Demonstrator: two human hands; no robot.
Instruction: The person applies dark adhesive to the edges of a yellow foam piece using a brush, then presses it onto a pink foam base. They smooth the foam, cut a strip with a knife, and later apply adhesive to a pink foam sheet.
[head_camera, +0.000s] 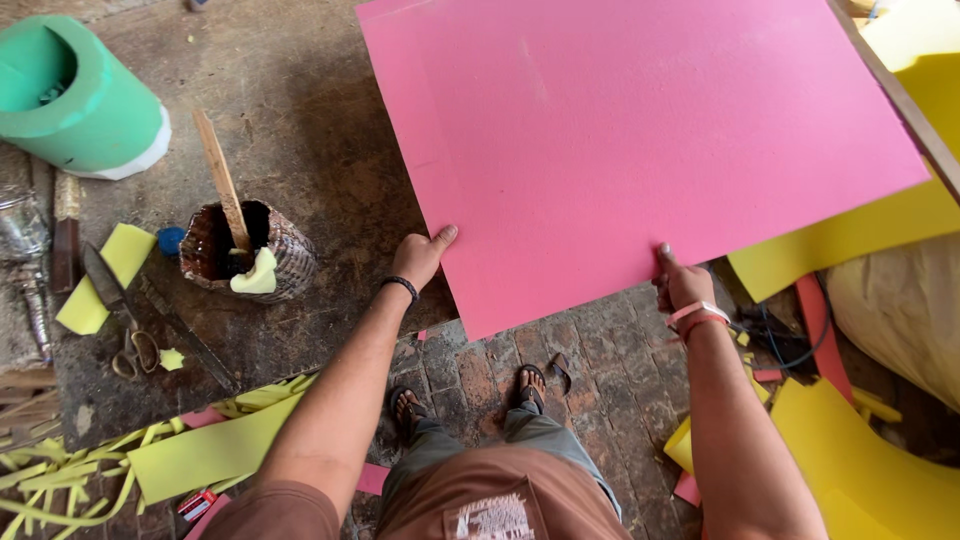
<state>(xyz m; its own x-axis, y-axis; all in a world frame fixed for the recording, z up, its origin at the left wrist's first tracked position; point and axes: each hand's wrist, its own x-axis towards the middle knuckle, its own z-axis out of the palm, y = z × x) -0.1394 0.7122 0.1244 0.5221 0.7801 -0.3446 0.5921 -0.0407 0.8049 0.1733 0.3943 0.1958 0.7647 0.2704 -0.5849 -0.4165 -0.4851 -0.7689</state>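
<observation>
The fingers of the left hand (420, 255) pinch the near left edge of a big pink foam sheet (640, 140), thumb on top and the other fingers hidden beneath it. The fingers of the right hand (682, 283) grip the same sheet near its lower right edge, thumb pressed on the top face, the rest tucked under. Both hands are closed on the sheet, so it hangs between them, held just above the dark desk (300, 130) and partly out over the brick floor (590, 360).

From the hands the sheet spreads away and upward in the view, its long side running from the left hand's corner out toward the far right. The nearest corner of the sheet points down between the two wrists, a little closer to the left hand. The left hand is nearer to the desk; the right hand sits out over the floor.

Left of the sheet, on the desk, stands a woven basket pot (245, 250) with a wooden stick (222, 180) in it. Farther left of the sheet lie scissors (125, 330), and beyond the pot a green foam roll (75, 95). Right of the sheet, and partly under it, lie yellow foam sheets (860, 235). Below the sheet, the person's feet in sandals (408, 405) stand on the bricks.
</observation>
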